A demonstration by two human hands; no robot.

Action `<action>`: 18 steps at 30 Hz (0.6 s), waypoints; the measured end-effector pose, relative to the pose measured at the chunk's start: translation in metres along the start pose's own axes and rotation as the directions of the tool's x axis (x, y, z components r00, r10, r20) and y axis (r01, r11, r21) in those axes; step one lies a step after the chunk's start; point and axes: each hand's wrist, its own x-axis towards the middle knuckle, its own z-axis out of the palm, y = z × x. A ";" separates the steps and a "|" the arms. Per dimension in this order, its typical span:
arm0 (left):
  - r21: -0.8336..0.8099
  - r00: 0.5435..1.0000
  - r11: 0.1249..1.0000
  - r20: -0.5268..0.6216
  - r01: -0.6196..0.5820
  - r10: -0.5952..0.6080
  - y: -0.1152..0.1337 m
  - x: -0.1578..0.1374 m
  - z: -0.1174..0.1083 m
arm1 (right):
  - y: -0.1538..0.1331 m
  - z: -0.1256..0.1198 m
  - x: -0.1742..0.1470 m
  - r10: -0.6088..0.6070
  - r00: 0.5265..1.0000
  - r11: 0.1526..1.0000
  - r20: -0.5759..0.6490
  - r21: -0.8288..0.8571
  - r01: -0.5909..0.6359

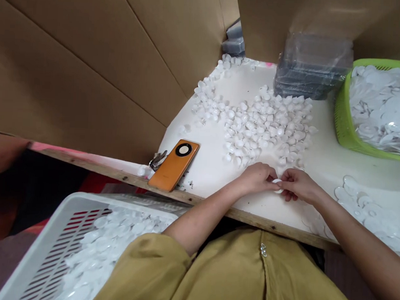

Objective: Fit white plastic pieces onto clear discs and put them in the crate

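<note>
Near the table's front edge, my left hand [258,178] and my right hand [296,185] meet around a small round white plastic piece [277,185]. Both thumbs press on it, and the fingers behind are partly hidden. Just beyond my hands spreads a heap of small white cup-like plastic pieces [266,126]. Flat, clear-white discs [364,204] lie scattered to the right of my right hand.
An orange phone [173,166] and keys [157,160] lie at the table's left edge. A green basket [344,115] of white discs stands right. Wrapped grey packs [312,68] stand behind; cardboard [124,77] walls the left. A white basket [57,232] of pieces sits below.
</note>
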 end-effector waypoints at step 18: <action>-0.187 0.978 0.971 -0.116 0.148 -0.171 -0.019 -0.118 -0.030 | 0.038 -0.038 -0.015 -0.331 0.835 0.943 -0.438 -0.188 0.275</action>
